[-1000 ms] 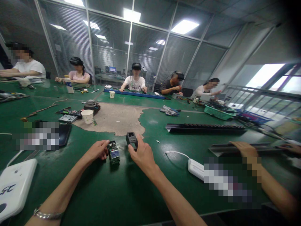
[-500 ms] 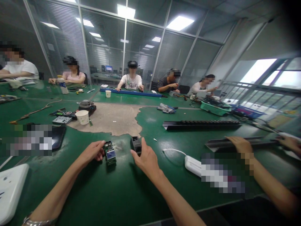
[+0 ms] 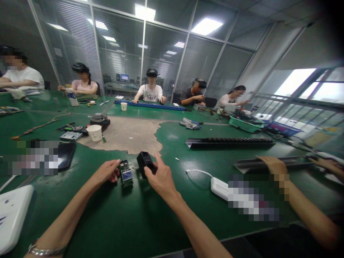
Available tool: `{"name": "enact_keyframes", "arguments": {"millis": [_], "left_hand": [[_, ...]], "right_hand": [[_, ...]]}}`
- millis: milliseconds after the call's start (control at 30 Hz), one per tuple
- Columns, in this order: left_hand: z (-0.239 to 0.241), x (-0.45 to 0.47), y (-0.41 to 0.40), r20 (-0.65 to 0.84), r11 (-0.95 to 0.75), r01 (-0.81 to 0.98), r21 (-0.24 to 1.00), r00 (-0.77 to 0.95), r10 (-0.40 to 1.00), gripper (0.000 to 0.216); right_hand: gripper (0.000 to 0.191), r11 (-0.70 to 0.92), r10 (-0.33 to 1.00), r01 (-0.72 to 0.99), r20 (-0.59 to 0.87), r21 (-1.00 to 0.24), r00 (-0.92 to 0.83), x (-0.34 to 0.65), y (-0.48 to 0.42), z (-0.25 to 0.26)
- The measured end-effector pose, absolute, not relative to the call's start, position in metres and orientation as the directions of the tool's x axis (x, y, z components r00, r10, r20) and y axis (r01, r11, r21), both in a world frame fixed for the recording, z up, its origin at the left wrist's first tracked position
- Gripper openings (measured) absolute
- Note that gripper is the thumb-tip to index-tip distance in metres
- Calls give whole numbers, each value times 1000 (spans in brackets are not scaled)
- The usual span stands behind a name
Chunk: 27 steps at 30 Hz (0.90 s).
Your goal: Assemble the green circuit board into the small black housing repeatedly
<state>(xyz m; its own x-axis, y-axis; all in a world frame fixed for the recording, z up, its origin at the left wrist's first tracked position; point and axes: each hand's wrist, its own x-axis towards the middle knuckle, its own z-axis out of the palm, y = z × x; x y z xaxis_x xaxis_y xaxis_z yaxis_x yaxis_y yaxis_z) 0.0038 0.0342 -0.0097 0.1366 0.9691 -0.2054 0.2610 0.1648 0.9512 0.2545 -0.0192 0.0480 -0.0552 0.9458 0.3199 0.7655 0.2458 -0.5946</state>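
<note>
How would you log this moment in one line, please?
left hand: at circuit-board module | right hand: holding black housing | module and housing: apart | surface: green tabletop

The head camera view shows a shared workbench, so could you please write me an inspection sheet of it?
Surface: green tabletop with a ragged tan patch.
Work items: circuit-board module; black housing to its right.
Clutter: paper cup beside loose electronic parts; black channel.
Hands: left hand at the module, grip unclear; right hand holding the housing.
Cables: white cable at a white device.
Surroundings: co-workers seated opposite; glass partition behind; neighbour's hand on a metal channel.
</note>
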Motion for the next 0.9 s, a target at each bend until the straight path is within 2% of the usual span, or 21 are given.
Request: {"name": "enact_keyframes", "arguments": {"millis": [67,167,400,633,800,900], "left_hand": [[-8,4,33,-209,168,257,952,142,968,54],[-4,6,30,-203,168,234,958,135,970,57],[-2,6,28,-180,147,213,966,146,973,62],[0,5,28,-158,124,230,965,135,978,64],[1,6,28,-140,92,323,942,128,982,65],[-1,6,29,-133,87,334,938,116,984,63]], "right_hand": [[60,312,933,709,345,-632,-102,240,-23,53],[60,359,919,696,367,-622,-146,218,-28,58],[60,363,910,795,368,-487,-190,189,-31,61],[73,352,920,857,306,-376,-244,177,-34,50],[69,342,931,861,264,-377,-254,177,-39,39],[77,345,930,855,263,-387,-256,179,-39,38]]}}
